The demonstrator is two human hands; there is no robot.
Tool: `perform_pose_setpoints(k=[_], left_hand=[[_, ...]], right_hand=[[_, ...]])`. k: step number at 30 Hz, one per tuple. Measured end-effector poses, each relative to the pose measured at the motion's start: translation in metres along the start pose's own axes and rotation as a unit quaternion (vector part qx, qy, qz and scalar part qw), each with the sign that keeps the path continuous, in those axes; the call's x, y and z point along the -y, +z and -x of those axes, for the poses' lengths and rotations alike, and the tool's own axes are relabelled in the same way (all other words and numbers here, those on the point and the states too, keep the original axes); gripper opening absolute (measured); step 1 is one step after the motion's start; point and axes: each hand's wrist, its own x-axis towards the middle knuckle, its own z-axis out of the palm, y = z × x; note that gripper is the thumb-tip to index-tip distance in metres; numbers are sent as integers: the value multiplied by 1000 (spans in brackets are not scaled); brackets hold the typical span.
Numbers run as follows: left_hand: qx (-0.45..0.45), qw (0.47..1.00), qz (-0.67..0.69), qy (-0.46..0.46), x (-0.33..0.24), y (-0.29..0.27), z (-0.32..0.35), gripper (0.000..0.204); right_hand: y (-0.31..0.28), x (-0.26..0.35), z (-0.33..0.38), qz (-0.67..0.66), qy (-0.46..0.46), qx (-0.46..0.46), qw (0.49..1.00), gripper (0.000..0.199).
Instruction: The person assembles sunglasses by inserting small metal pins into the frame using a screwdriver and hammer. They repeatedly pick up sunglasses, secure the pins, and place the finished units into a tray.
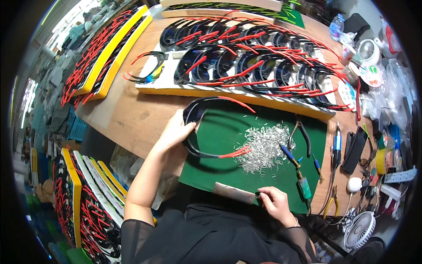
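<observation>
My left hand (174, 130) is closed round the lens end of a pair of black sunglasses (195, 113), held over the left part of a green mat (204, 174). Their two red-tipped temples point right. A heap of small silvery pins (266, 147) lies on the mat beside them. At the mat's near edge rests a flat brownish metal bar (233, 193). Curled at its right end is my right hand (277, 206), thumb and forefinger together; whatever sits between them is too small to make out.
Behind the mat a white-and-yellow foam tray (184, 90) holds several sunglasses. Dark-handled pliers (303, 136), a green-handled tool (304, 188) and a blue electric screwdriver (337, 143) lie right. More loaded trays (105, 61) stand left. A fan (359, 229) sits at lower right.
</observation>
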Motion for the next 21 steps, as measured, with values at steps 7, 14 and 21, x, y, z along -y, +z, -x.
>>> perform_pose_setpoints(k=[7, 14, 21], left_hand=[[-47, 984, 160, -56, -1, -91, -6, 31], [-307, 937, -106, 125, 23, -129, -171, 38], [-234, 954, -179, 51, 11, -115, -185, 46]], right_hand=[[6, 2, -2, 32, 30, -35, 998, 10], [11, 2, -7, 66, 1, -70, 995, 9], [24, 4, -6, 135, -21, -171, 976, 7]])
